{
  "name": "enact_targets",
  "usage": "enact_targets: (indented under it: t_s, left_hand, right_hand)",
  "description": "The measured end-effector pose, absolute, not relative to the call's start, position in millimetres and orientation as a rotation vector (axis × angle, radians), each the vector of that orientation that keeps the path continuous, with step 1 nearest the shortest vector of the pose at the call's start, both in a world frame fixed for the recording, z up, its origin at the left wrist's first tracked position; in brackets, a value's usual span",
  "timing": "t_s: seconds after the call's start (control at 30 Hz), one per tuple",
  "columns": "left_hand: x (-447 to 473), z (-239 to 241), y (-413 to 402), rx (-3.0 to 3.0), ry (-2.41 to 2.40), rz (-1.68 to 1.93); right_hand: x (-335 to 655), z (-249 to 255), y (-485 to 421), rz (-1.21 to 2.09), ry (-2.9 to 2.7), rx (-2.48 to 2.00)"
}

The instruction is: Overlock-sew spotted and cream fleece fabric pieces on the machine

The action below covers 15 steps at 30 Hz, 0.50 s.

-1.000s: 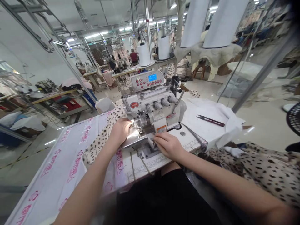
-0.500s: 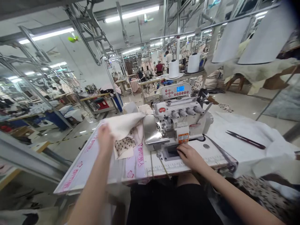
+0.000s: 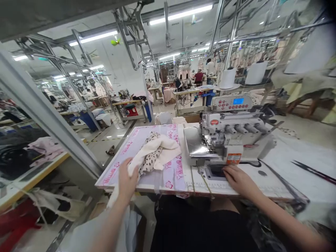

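Note:
A cream fabric piece with a black-spotted panel [image 3: 153, 159] lies crumpled on the left part of the sewing table [image 3: 105, 181]. My left hand [image 3: 127, 178] is closed on its near left edge, and some cream cloth hangs below that hand over the table's front. To the right stands a white overlock sewing machine [image 3: 215, 124] with a shiny metal cover plate [image 3: 195, 143]. My right hand [image 3: 240, 178] rests at the dark recess [image 3: 217, 171] in the machine's base, fingers loosely extended and fingertips at its edge; no cloth shows in it.
Thread snips [image 3: 313, 170] lie on white cloth [image 3: 291, 150] to the right. White thread cones [image 3: 228, 78] stand behind the machine. A metal post [image 3: 49, 112] slants along the left, beside another table [image 3: 44, 171] with garments. People work at machines in the background.
My left hand has drawn the fabric away from the machine and down toward the table's front left. My right hand stays by the recess. The view has turned left.

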State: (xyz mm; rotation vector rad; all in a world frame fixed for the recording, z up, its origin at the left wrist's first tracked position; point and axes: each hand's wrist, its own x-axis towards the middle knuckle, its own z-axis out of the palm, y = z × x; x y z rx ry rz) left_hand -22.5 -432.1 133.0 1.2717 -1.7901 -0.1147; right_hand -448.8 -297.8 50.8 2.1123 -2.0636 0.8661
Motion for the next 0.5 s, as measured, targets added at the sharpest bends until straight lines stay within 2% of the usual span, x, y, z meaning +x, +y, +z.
enact_targets:
  t_s: [0.2,0.33,0.43,0.5]
  left_hand:
    - [-95.3,150.0,-538.4,1.227,-2.062,-0.320]
    - [-105.6,145.2,-568.3,1.155,-2.225,-0.477]
    - [-110.1,147.1,-568.3,1.196,-2.234,-0.555]
    - [-110.7,154.4,-560.9,1.218,-2.170,-0.572]
  right_hand:
    - [-423.1,64.1,-281.5,1.045,-2.069,2.135]
    - [-369.4,91.5,-281.3,1.212,-2.110,2.361]
    - [-324.7,111.1,-304.7,1.476,-2.218,2.503]
    - [-300.3,119.2,-330.0,1.812,-2.353,2.518]
